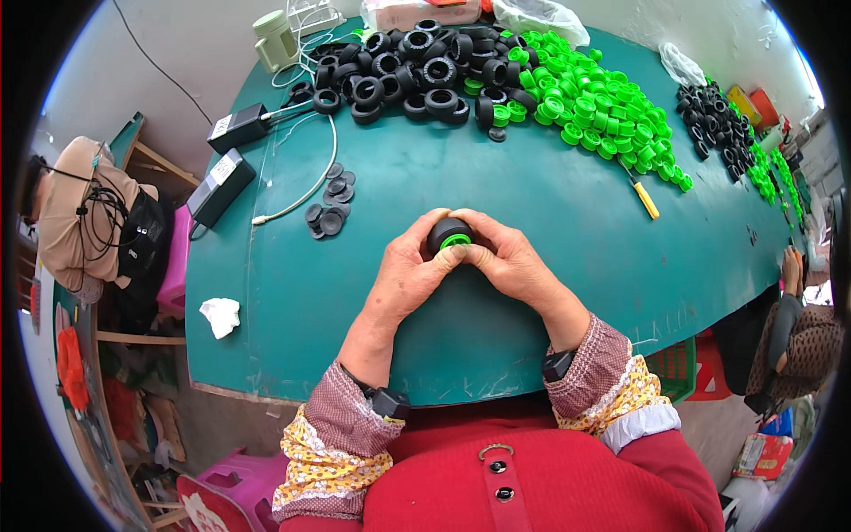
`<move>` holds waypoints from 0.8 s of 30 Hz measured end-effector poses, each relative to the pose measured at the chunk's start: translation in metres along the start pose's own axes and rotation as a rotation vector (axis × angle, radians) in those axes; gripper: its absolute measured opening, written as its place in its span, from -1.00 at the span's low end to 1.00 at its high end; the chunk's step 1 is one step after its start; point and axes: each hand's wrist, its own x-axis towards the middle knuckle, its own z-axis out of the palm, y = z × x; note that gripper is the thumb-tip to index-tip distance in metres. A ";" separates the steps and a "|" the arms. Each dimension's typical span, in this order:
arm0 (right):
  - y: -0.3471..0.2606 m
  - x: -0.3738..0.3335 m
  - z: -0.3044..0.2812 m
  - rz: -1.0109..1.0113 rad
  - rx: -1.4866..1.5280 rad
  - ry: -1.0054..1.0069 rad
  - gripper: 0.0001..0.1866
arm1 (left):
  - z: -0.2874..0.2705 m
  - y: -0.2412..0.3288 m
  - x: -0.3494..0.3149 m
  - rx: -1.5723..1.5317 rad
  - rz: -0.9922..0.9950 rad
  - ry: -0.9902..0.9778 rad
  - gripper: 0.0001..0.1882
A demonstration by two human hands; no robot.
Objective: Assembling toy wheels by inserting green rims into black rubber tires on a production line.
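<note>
Both of my hands meet over the green table [355,266], closed around one small toy wheel. This wheel has a black rubber tire [441,232] with a green hub [456,239] showing on the side toward me. My left hand [409,266] grips it from the left, thumb at the hub's lower edge. From the right, my right hand [511,255] presses with its thumb beside the other one, fingertips over the tire's top. Farther off lies a heap of black tires [417,71], and to its right a pile of green hubs [603,102].
A yellow-handled screwdriver [647,200] lies near the hubs. Black discs [332,208], a cable [324,168] and two black power adapters [222,186] are on the left, with crumpled white tissue [220,316] nearer. At far right, another person [798,346] sits by more tires [709,124].
</note>
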 end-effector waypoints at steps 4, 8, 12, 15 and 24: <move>0.003 0.001 0.001 -0.058 -0.042 0.021 -0.63 | -0.005 0.000 0.001 -0.044 -0.007 -0.058 -0.58; 0.005 0.000 0.000 0.097 0.214 0.064 -0.67 | -0.007 0.004 -0.002 0.027 -0.021 0.018 -0.60; 0.010 0.001 -0.007 0.089 0.195 0.046 -0.72 | -0.004 0.009 -0.005 -0.065 -0.085 0.008 -0.71; 0.007 -0.001 -0.007 0.003 0.049 0.027 -0.72 | -0.003 0.005 -0.003 -0.053 -0.111 -0.006 -0.74; 0.004 0.001 -0.002 0.053 0.215 -0.034 -0.72 | -0.007 0.002 -0.004 0.126 -0.081 0.031 -0.80</move>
